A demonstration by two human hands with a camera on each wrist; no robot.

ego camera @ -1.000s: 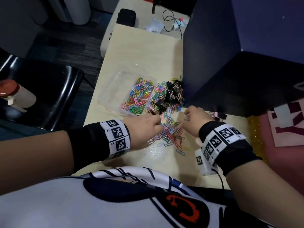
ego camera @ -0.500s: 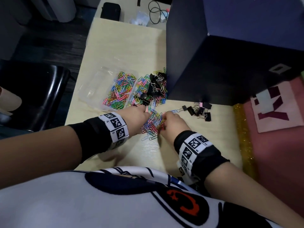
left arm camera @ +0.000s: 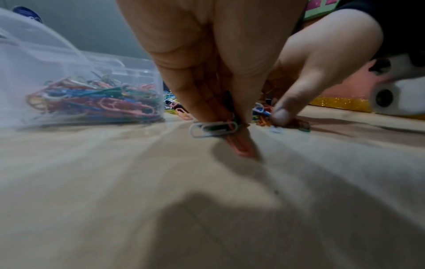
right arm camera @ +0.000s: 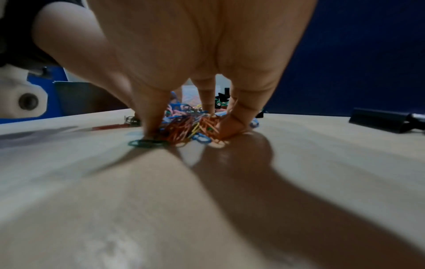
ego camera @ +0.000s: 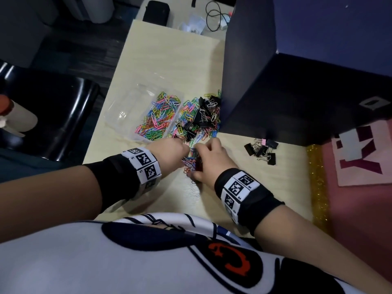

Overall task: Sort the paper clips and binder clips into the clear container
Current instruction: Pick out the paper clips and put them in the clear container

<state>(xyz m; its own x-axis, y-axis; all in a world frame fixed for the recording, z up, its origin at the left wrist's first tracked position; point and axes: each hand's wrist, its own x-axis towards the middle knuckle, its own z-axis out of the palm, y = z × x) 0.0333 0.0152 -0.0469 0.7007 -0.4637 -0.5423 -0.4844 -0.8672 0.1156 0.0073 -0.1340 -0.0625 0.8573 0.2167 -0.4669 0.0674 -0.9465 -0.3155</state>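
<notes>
A small heap of coloured paper clips [ego camera: 190, 161] lies on the table between my two hands. My left hand [ego camera: 185, 151] pinches clips at the heap's left side; in the left wrist view its fingertips [left arm camera: 207, 111] hold a white clip [left arm camera: 214, 128] and a red one against the table. My right hand [ego camera: 196, 164] curls round the heap, with thumb and fingers [right arm camera: 232, 125] pressed down on either side of the clips [right arm camera: 184, 127]. The clear container [ego camera: 125, 115] sits just beyond, one compartment full of paper clips [ego camera: 159, 117].
A mixed pile of paper clips and black binder clips [ego camera: 200, 117] lies right of the container, against a dark blue box [ego camera: 275, 81]. Several black binder clips [ego camera: 262, 150] sit at the right. A black chair [ego camera: 53, 115] stands left of the table.
Both hands have drawn closer together, squeezing the spread-out clips into a tight heap. The head view has shifted, bringing the binder clips at the right into sight.
</notes>
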